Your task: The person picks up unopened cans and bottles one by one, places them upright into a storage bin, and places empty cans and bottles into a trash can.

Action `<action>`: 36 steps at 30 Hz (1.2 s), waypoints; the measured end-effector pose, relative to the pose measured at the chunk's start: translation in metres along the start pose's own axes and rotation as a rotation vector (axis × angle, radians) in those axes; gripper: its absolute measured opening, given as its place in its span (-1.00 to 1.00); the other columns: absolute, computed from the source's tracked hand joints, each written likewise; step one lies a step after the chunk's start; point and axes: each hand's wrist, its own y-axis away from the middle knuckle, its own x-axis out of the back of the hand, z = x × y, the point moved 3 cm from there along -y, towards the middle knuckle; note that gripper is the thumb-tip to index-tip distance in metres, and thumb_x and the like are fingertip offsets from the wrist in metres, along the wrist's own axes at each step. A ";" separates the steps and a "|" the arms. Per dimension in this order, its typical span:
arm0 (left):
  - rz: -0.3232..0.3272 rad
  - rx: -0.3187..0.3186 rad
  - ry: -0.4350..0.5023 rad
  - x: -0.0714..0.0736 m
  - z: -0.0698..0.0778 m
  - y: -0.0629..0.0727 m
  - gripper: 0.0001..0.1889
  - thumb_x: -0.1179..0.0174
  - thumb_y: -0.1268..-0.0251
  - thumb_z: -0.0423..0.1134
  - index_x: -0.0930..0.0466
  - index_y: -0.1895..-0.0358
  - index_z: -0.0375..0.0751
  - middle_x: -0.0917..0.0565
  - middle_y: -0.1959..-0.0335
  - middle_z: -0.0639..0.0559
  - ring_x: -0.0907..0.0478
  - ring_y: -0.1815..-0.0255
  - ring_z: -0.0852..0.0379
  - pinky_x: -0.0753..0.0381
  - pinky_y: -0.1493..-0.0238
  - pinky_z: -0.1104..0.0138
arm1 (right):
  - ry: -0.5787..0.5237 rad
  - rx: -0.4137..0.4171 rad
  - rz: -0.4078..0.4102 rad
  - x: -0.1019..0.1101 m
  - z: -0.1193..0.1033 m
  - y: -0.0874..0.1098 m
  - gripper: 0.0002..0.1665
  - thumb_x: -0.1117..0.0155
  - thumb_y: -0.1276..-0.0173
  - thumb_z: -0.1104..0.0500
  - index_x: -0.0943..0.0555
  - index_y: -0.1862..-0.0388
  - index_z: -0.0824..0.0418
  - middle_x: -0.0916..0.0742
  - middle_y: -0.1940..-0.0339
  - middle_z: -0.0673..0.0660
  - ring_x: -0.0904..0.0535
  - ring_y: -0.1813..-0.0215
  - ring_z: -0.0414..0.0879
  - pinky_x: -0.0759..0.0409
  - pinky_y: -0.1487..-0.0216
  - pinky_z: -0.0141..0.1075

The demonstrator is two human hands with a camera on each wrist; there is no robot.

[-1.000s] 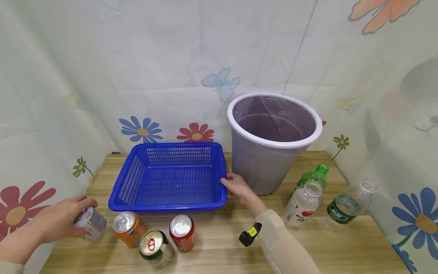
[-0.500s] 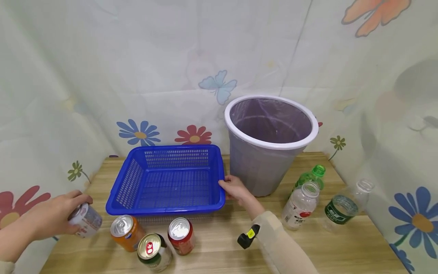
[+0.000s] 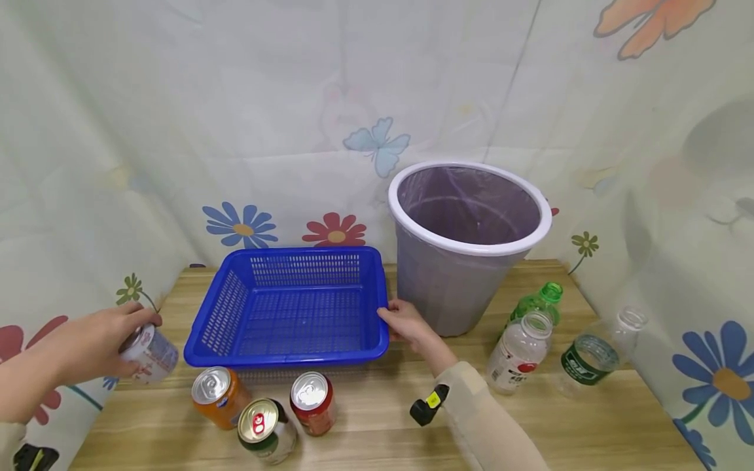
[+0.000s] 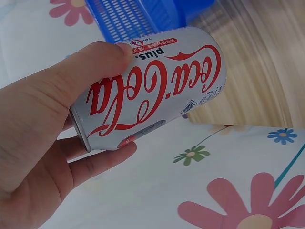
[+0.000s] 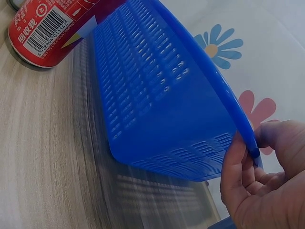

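My left hand (image 3: 97, 343) grips a white-and-red Coca-Cola can (image 4: 157, 90) between thumb and fingers; the can is tilted, left of the basket and apart from it. With thumb and curled fingers, my right hand (image 3: 409, 322) pinches the right rim of a blue plastic basket (image 3: 379, 275), whose inside holds nothing visible. In front of the basket stand an orange can (image 3: 226, 402), a green-and-white can with a gold top (image 3: 271, 438) and a red Coca-Cola can (image 3: 316, 409). The right wrist view shows that red can (image 5: 52, 33) close beside the basket wall.
A grey bin (image 3: 442, 288) with a white rim and a liner stands behind my right hand. To its right are a green bottle (image 3: 536, 302), a clear bottle with a red mark (image 3: 515, 360) and a clear bottle with a green label (image 3: 583, 363). Flowered cloth surrounds the wooden table (image 3: 377, 425).
My left hand has lifted the white-and-red can slightly upward, tilting it further. My right hand keeps its hold on the basket rim, and the basket stays put.
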 end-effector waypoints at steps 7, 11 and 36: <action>0.029 -0.027 -0.026 0.016 0.007 -0.010 -0.38 -0.51 0.35 -0.26 -0.47 0.05 -0.23 -0.50 0.26 -0.11 -0.53 0.36 0.10 -0.63 0.52 0.24 | -0.004 0.007 0.007 0.001 0.003 -0.002 -0.69 -0.06 -0.34 0.18 -0.43 0.07 0.39 -0.62 0.29 0.22 -0.54 0.46 -0.18 -0.61 0.43 -0.31; 0.060 -0.068 -0.033 0.024 0.013 -0.017 -0.41 -0.50 0.34 -0.28 -0.48 0.07 -0.23 -0.51 0.28 -0.08 -0.54 0.37 0.12 -0.64 0.51 0.24 | -0.015 0.012 0.018 0.002 0.004 -0.002 -0.69 -0.06 -0.32 0.18 -0.44 0.07 0.38 -0.62 0.31 0.18 -0.55 0.46 -0.18 -0.62 0.41 -0.29; 0.037 -0.142 -0.095 0.033 0.039 -0.068 -0.42 -0.48 0.28 -0.23 -0.49 0.05 -0.20 -0.52 0.24 -0.06 -0.51 0.34 0.10 -0.60 0.42 0.22 | -0.042 0.013 0.024 -0.002 0.002 0.000 -0.71 -0.07 -0.28 0.21 -0.44 0.10 0.39 -0.62 0.36 0.17 -0.55 0.49 -0.19 -0.65 0.40 -0.26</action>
